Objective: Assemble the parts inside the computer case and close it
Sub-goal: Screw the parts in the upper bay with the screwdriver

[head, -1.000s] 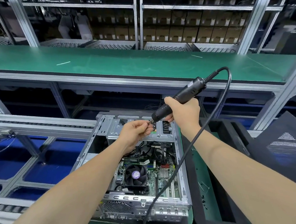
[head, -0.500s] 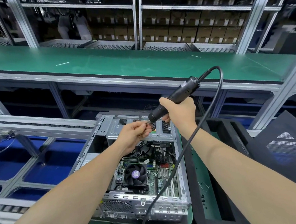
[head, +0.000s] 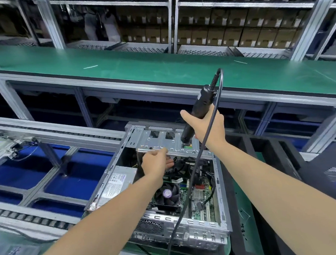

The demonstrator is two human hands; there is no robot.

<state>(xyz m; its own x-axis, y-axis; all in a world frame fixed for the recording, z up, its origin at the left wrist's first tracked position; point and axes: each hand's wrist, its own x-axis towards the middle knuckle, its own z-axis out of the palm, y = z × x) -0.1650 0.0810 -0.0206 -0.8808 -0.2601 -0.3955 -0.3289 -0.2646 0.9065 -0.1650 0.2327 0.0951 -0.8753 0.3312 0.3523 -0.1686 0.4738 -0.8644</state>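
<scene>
The open metal computer case (head: pixel 220 185) lies on its side in front of me, with the motherboard and black CPU fan (head: pixel 168 195) exposed. My right hand (head: pixel 208 126) grips a black electric screwdriver (head: pixel 201 105), held steeply with its tip down on the silver drive cage (head: pixel 160 140) at the case's far end. Its black cable (head: pixel 185 205) droops across the case toward me. My left hand (head: pixel 155 163) hovers at the cage's near edge, thumb along the lip and fingers relaxed over the inner wiring, holding nothing I can see.
A grey power supply (head: pixel 117 180) fills the case's left side. A black side panel (head: pixel 335 167) and a black foam tray (head: pixel 264 156) sit to the right. Roller conveyor rails (head: pixel 44 134) run on the left. A long green bench (head: pixel 159 68) crosses behind, backed by shelves of boxes.
My left hand let go at the screwdriver tip and dropped left and down to the cage's edge. The screwdriver swung more upright and its tip came down onto the drive cage.
</scene>
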